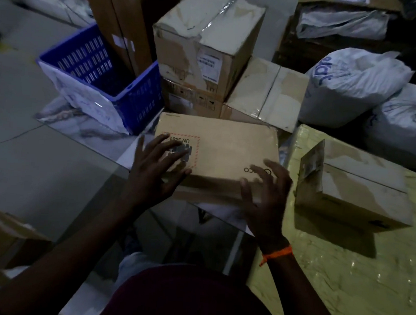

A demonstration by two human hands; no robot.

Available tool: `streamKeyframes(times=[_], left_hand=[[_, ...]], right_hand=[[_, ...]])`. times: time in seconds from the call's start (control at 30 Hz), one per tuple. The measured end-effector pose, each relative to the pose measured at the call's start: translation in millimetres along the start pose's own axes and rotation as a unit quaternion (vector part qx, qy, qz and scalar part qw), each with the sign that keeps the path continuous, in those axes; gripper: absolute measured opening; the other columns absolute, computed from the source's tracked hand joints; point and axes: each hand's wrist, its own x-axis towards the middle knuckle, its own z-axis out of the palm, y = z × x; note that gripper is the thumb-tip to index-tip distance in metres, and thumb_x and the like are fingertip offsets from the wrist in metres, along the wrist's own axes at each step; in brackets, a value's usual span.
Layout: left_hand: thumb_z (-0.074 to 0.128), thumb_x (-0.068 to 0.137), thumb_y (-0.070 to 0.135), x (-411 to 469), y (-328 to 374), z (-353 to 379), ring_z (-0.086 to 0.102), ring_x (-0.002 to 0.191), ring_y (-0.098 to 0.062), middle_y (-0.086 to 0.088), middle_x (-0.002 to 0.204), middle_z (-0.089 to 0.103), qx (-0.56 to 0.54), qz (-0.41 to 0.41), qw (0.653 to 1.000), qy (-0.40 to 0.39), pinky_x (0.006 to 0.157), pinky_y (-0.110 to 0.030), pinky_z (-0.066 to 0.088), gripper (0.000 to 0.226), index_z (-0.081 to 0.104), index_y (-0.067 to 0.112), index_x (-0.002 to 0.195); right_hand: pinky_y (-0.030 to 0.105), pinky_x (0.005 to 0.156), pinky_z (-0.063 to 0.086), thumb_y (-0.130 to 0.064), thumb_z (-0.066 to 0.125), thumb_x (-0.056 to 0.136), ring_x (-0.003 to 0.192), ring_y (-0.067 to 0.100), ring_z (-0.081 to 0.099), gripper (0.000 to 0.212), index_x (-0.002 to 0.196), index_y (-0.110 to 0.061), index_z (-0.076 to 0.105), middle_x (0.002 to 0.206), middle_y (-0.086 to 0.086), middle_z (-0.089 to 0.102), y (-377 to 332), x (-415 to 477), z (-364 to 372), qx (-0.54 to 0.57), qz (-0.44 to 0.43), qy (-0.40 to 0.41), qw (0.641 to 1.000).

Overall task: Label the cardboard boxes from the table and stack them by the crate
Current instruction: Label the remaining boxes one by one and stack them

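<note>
A flat brown cardboard box [222,148] with a red-dashed printed mark lies in front of me at the table's corner. My left hand [154,168] rests spread over its near left corner, thumb along the front edge. My right hand [264,193], with an orange wristband, lies with spread fingers on the near right corner. A second cardboard box [357,190] stands on the yellow-covered table [341,277] to the right. A blue plastic crate [97,75] sits on the floor at the left, beside stacked boxes [202,43].
White filled sacks [349,86] lie at the back right. A low flat box [268,92] sits behind the one under my hands, and a tall carton [121,16] stands behind the crate. Another box [2,239] is on the floor at the near left.
</note>
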Motion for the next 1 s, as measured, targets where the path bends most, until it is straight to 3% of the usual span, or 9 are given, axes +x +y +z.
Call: streamKeyframes(times=[0.1,0.17,0.27,0.43,0.53,0.63,0.77,0.87,1.0], left_hand=[[0.051,0.103,0.04,34,22,6,0.033,0.149,-0.027,-0.01,0.154,0.047,-0.025,-0.029,0.992,-0.124,0.121,-0.039,0.02,0.051,0.051,0.014,0.147],[0.044,0.105,0.037,49,27,18,0.025,0.153,-0.026,-0.009,0.163,0.033,0.002,-0.041,0.977,-0.208,0.121,-0.037,0.014,0.056,0.037,0.014,0.156],[0.031,0.102,0.038,57,24,27,0.021,0.155,-0.025,-0.007,0.167,0.025,0.032,-0.046,0.964,-0.259,0.124,-0.041,0.014,0.061,0.032,0.014,0.158],[0.022,0.099,0.042,54,20,30,0.025,0.153,-0.024,-0.006,0.165,0.029,0.036,-0.044,0.963,-0.265,0.122,-0.045,0.021,0.065,0.036,0.016,0.157],[0.027,0.102,0.041,54,16,32,0.024,0.153,-0.023,-0.004,0.165,0.028,0.024,-0.046,0.963,-0.266,0.123,-0.045,0.02,0.061,0.036,0.018,0.157],[0.018,0.102,0.056,55,6,28,0.01,0.156,-0.021,0.0,0.169,0.014,0.053,-0.045,0.958,-0.279,0.124,-0.045,0.005,0.067,0.024,0.025,0.161],[0.0,0.094,0.074,51,-11,22,-0.016,0.155,-0.017,0.002,0.169,-0.013,0.107,-0.094,0.945,-0.295,0.118,-0.044,-0.021,0.08,-0.003,0.033,0.162],[-0.006,0.092,0.076,48,-10,23,-0.019,0.155,-0.016,0.002,0.169,-0.017,0.112,-0.097,0.946,-0.288,0.117,-0.043,-0.026,0.081,-0.008,0.034,0.161],[-0.003,0.092,0.077,48,-10,23,-0.021,0.154,-0.016,0.003,0.169,-0.018,0.102,-0.095,0.949,-0.284,0.118,-0.042,-0.026,0.082,-0.005,0.034,0.162]], right_hand=[[0.052,0.112,0.042,-0.037,0.058,0.103,0.141,0.031,0.045,0.044,0.137,-0.01,0.062,0.149,0.013,0.05,-20,31,22,-0.023,-0.032,-0.118,0.992],[0.054,0.119,0.033,-0.042,0.04,0.106,0.148,0.032,0.038,0.054,0.149,-0.011,0.052,0.158,0.014,0.044,-30,44,39,-0.076,-0.044,-0.202,0.975],[0.056,0.124,0.021,-0.047,0.017,0.104,0.154,0.028,0.029,0.067,0.158,-0.015,0.039,0.166,0.008,0.034,-36,52,52,-0.161,-0.043,-0.278,0.946],[0.053,0.124,0.021,-0.044,0.021,0.106,0.154,0.024,0.03,0.062,0.158,-0.014,0.04,0.165,0.005,0.037,-31,48,56,-0.197,-0.047,-0.278,0.939],[0.051,0.125,0.018,-0.045,0.02,0.105,0.155,0.023,0.027,0.064,0.159,-0.016,0.038,0.167,0.004,0.033,-33,55,53,-0.175,-0.041,-0.296,0.938],[0.051,0.126,0.013,-0.056,0.012,0.102,0.159,0.023,0.015,0.071,0.163,-0.022,0.026,0.171,0.002,0.02,-22,62,45,-0.171,-0.049,-0.336,0.925],[0.053,0.125,0.004,-0.07,0.002,0.093,0.16,0.028,0.0,0.085,0.166,-0.027,0.008,0.174,0.005,0.001,7,74,26,-0.245,0.004,-0.335,0.91],[0.055,0.124,-0.001,-0.074,0.0,0.092,0.16,0.026,-0.006,0.087,0.165,-0.028,-0.002,0.174,0.004,-0.006,13,78,22,-0.27,0.009,-0.344,0.899],[0.059,0.124,0.0,-0.076,0.006,0.095,0.16,0.027,-0.003,0.085,0.166,-0.029,0.003,0.174,0.005,-0.002,12,74,25,-0.259,0.009,-0.329,0.908]])
